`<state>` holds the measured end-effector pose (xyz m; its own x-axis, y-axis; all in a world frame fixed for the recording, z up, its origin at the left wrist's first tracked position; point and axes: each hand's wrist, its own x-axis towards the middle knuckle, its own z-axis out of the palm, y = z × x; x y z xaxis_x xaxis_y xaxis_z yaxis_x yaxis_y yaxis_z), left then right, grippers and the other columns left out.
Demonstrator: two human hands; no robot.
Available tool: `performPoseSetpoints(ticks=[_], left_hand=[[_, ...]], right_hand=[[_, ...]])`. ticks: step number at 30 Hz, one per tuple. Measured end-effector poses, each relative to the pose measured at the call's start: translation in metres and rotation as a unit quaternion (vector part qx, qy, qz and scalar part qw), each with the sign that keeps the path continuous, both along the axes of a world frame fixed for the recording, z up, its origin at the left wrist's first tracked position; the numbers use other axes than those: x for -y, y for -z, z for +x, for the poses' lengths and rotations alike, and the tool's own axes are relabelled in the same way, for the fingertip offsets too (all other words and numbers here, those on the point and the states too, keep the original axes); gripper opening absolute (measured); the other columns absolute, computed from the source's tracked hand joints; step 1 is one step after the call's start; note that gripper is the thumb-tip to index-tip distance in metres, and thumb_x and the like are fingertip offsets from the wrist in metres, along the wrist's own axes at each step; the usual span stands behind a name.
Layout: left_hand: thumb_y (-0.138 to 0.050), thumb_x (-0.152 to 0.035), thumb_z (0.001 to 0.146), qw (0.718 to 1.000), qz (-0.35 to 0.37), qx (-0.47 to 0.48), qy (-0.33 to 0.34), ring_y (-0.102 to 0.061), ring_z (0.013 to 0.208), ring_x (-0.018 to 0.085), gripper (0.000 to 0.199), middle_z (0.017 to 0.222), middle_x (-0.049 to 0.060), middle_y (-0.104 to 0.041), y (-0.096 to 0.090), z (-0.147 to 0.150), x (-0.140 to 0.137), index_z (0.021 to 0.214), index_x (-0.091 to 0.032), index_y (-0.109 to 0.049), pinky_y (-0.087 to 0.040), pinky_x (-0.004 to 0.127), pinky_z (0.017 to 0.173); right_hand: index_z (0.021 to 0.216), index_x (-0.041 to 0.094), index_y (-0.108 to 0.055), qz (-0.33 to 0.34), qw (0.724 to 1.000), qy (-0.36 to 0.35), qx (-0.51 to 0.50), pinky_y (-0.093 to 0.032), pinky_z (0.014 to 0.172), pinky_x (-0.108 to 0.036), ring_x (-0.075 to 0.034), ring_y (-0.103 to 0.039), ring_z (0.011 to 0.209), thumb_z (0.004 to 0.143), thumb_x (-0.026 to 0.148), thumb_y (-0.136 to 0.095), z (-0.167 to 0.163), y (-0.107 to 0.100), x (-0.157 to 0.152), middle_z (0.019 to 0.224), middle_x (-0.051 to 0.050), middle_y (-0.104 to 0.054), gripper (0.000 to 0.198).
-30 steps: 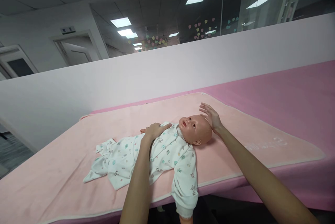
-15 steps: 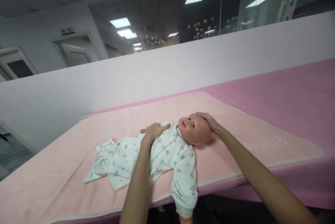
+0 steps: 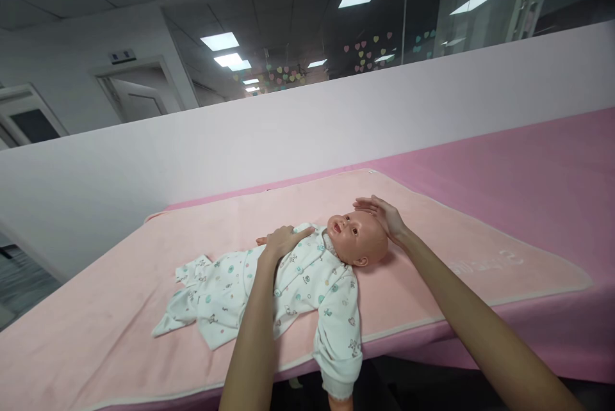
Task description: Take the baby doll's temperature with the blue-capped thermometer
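Note:
A baby doll [image 3: 307, 283] in a white printed outfit lies on its back, its head to the right and the legs of the outfit to the left. My left hand [image 3: 283, 242] rests on the doll's chest and side, fingers stretched out and thumb apart. Beside the top of the doll's bald head [image 3: 360, 237] is my right hand [image 3: 382, 214], fingers extended and slightly lifted, the heel of the hand close to the head. Whether that palm touches the head I cannot tell. One sleeve of the doll hangs over the table's near edge.
Under the doll is a pale pink blanket [image 3: 120, 289] with a white edge, spread over a darker pink cover [image 3: 552, 161]. Behind it runs a low white partition [image 3: 288, 136], with glass bearing heart stickers above. The near table edge runs just below the doll.
My right hand has lifted its fingers up off the doll's head. My left hand stays on the chest, and the doll lies as before.

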<state>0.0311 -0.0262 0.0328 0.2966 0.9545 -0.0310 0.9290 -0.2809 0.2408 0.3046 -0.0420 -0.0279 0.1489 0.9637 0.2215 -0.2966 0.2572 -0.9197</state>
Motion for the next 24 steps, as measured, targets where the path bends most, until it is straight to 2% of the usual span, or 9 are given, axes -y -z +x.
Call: performPoseSetpoints(ticks=[3, 7, 10, 18, 24], left_hand=[[-0.029, -0.067, 0.073, 1.000, -0.001, -0.001, 0.003, -0.057, 0.095, 0.033, 0.057, 0.099, 0.013, -0.065, 0.002, -0.001, -0.001, 0.081, -0.018, -0.057, -0.031, 0.049, 0.090], [-0.029, -0.064, 0.074, 1.000, 0.010, 0.006, 0.009, -0.057, 0.096, 0.032, 0.054, 0.097, 0.013, -0.065, 0.005, -0.002, -0.004, 0.079, -0.019, -0.057, -0.032, 0.048, 0.090], [-0.029, -0.063, 0.074, 1.000, 0.010, 0.007, 0.008, -0.057, 0.095, 0.031, 0.053, 0.097, 0.012, -0.065, 0.005, -0.002, -0.003, 0.080, -0.019, -0.057, -0.032, 0.047, 0.090], [-0.025, -0.065, 0.075, 0.999, 0.009, 0.035, 0.004, -0.058, 0.091, 0.030, 0.055, 0.095, 0.008, -0.066, 0.002, -0.003, -0.002, 0.075, -0.020, -0.056, -0.031, 0.046, 0.090], [-0.023, -0.065, 0.076, 0.998, 0.019, 0.068, 0.004, -0.057, 0.090, 0.030, 0.055, 0.088, 0.007, -0.066, 0.006, -0.004, -0.004, 0.070, -0.020, -0.055, -0.030, 0.047, 0.091]], right_hand=[[0.089, 0.022, -0.067, 0.002, 1.000, 0.001, 0.009, -0.039, 0.095, -0.038, -0.025, -0.056, 0.104, 0.074, 0.055, -0.051, -0.001, -0.001, 0.002, 0.097, -0.006, -0.068, 0.040], [0.086, 0.018, -0.069, -0.023, 0.995, -0.070, 0.070, -0.042, 0.090, -0.037, -0.027, -0.059, 0.098, 0.072, 0.051, -0.056, -0.009, -0.001, 0.010, 0.094, -0.007, -0.069, 0.038], [0.086, 0.017, -0.069, -0.044, 0.991, -0.106, 0.070, -0.045, 0.086, -0.037, -0.027, -0.062, 0.091, 0.074, 0.052, -0.052, -0.012, -0.002, 0.015, 0.091, -0.008, -0.069, 0.040], [0.088, 0.016, -0.069, -0.073, 0.992, -0.094, 0.048, -0.047, 0.080, -0.032, -0.024, -0.063, 0.086, 0.073, 0.047, -0.055, -0.009, -0.001, 0.010, 0.089, -0.006, -0.070, 0.036], [0.090, 0.020, -0.069, -0.054, 0.994, -0.084, 0.047, -0.045, 0.085, -0.032, -0.024, -0.060, 0.095, 0.073, 0.048, -0.055, -0.008, 0.000, 0.008, 0.099, -0.004, -0.068, 0.035]])
